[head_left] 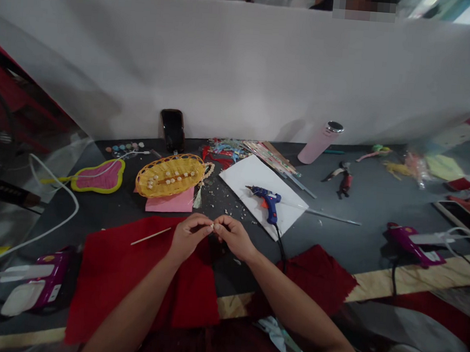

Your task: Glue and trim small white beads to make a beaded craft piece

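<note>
Small pale piece (212,226), fingertip hold.
Left grip (190,236) and right grip (233,236) both pinch it; judged light, stiff and easily dropped, best held by opposite edges.

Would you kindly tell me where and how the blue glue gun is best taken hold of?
Probably by its handle, the right hand coming from the near right: the blue glue gun rests on the white board with its handle toward the person and nozzle pointing left, possibly hot. Mind the cord at the handle's end.
</note>
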Motion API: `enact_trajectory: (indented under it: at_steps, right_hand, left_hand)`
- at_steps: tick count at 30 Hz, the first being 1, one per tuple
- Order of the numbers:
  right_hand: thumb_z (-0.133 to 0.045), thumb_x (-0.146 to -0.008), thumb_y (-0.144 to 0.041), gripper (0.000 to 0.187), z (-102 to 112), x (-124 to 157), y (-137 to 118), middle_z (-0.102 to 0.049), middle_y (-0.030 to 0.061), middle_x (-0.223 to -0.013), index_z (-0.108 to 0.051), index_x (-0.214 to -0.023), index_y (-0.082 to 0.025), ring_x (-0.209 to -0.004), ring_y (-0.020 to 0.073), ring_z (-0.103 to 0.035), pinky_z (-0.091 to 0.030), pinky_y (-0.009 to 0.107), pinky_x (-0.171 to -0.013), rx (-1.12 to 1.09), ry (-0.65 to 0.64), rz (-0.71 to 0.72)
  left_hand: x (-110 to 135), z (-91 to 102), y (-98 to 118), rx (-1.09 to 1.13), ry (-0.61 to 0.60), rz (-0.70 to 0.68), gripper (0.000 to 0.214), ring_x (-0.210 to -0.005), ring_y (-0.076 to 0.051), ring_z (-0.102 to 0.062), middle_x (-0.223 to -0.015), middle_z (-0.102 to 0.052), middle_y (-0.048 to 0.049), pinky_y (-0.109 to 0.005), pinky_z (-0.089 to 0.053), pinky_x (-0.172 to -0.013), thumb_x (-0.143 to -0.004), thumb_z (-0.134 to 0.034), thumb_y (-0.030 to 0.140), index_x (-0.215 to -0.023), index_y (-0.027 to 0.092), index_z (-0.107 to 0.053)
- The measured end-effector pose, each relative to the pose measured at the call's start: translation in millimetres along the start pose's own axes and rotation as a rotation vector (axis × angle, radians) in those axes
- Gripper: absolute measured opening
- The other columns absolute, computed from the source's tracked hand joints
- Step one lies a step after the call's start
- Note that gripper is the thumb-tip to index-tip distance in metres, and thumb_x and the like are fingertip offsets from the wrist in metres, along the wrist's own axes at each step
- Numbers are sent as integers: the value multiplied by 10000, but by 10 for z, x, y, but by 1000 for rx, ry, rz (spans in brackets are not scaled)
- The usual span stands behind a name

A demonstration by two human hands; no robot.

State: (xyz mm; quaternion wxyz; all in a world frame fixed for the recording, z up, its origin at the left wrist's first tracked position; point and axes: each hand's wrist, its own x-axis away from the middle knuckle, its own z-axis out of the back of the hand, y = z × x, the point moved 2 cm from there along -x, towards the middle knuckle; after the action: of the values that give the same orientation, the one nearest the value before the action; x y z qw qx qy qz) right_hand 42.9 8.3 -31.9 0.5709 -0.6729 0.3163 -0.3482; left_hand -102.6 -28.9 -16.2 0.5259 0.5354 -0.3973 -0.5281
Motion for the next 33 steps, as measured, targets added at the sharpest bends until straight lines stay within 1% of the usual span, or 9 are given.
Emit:
enact_trajectory:
  at_steps: [9,13,19,27,33]
  right_hand:
    - [-516,-820,-495,325,0,13,-48,-443,-50,-602,-521,-815,-170,-498,66,-403,-313,182,-458,31,-39,-2]
    - [-515,-823,-495,327,4,11,-43,-445,-54,-574,-519,-805,-168,-487,64,-390,-309,182,-459,31,-34,16]
    - [-490,-841,-489,316,6,13,-34,-446,-57,-560,-521,-816,-176,-468,64,-373,-309,185,-455,43,-41,18]
    - [-488,-847,-487,327,5,14,-68,-431,-51,-573,-518,-807,-163,-491,65,-356,-293,193,-467,35,-78,59]
    - [-522,-818,-505,346,2,10,-57,-439,-50,-564,-540,-811,-159,-479,65,-356,-285,197,-458,6,-39,30]
  left_hand:
    - [6,8,-46,-14,6,15,83,-777,-153,-587,-804,-643,-36,-264,-457,-727,-725,-650,252,-768,197,-694]
    - [8,12,-55,-27,15,26,87,-769,-150,-584,-799,-636,-33,-264,-455,-727,-730,-646,257,-769,184,-675]
    - [8,11,-56,-54,22,32,77,-744,-139,-571,-773,-624,-18,-253,-442,-713,-729,-645,253,-735,176,-648]
    - [5,6,-45,-77,27,48,84,-721,-136,-560,-734,-618,-7,-248,-430,-699,-728,-642,255,-694,179,-632]
    - [5,1,-57,-35,11,78,90,-715,-131,-551,-729,-614,1,-238,-421,-698,-731,-638,265,-700,181,-636]
